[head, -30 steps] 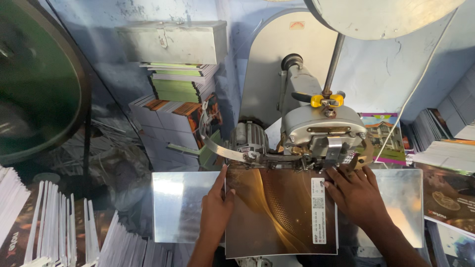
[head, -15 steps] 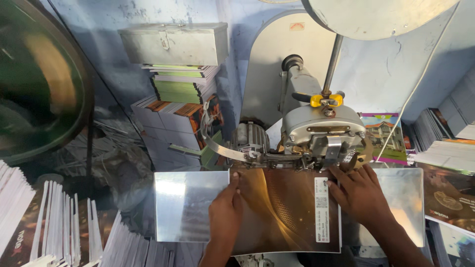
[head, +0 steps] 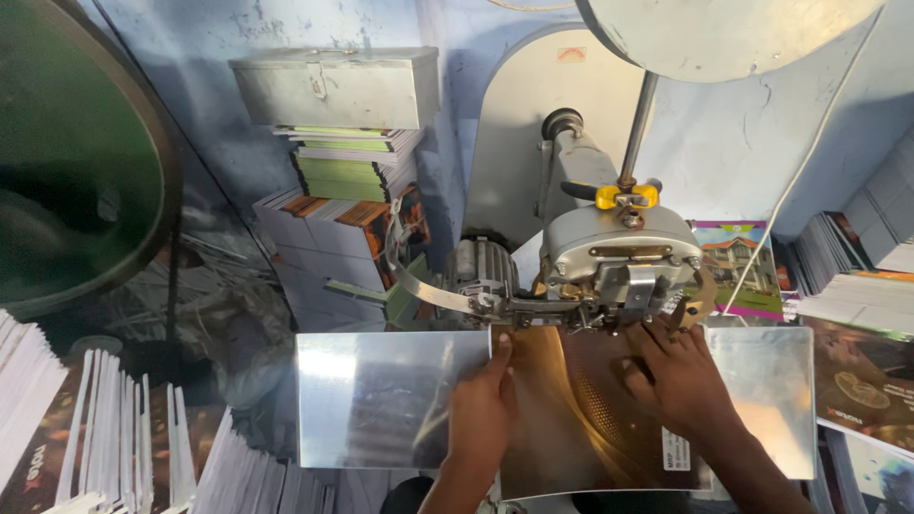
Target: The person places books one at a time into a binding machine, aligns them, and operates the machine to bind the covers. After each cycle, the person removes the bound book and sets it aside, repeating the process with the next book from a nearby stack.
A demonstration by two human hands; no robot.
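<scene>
1. Your left hand (head: 484, 409) lies flat, fingers together, on the near-left part of the glossy brown booklet cover (head: 562, 419). It's open, pressing down rather than gripping. The thumb tip sits at the booklet's far-left corner, prob. to keep that edge square.
2. Your right hand (head: 678, 381) is spread open, palm down, on the booklet's far-right area, fingertips right under the grey metal stitching head (head: 624, 257). No grip here either; it pins the sheet so the far edge stays tucked under the head.
3. The booklet rests on the shiny flat steel work plate (head: 381, 390), w/ its far edge up against the head's lower mechanism. Plate sticks out left and right of the booklet, so the cover has support both sides.
4. A curved metal strip (head: 419, 286) runs from the left into the head, just beyond the booklet's far-left corner. Can't tell if it touches the cover; the view's too cramped there.
5. Stacks of white-edged booklets (head: 105, 438) stand near-left, w/in arm's reach. More printed stacks (head: 857, 286) sit right. A grey metal box (head: 333, 86) tops the far pile of green and orange books (head: 352, 171), well apart from your hands.
</scene>
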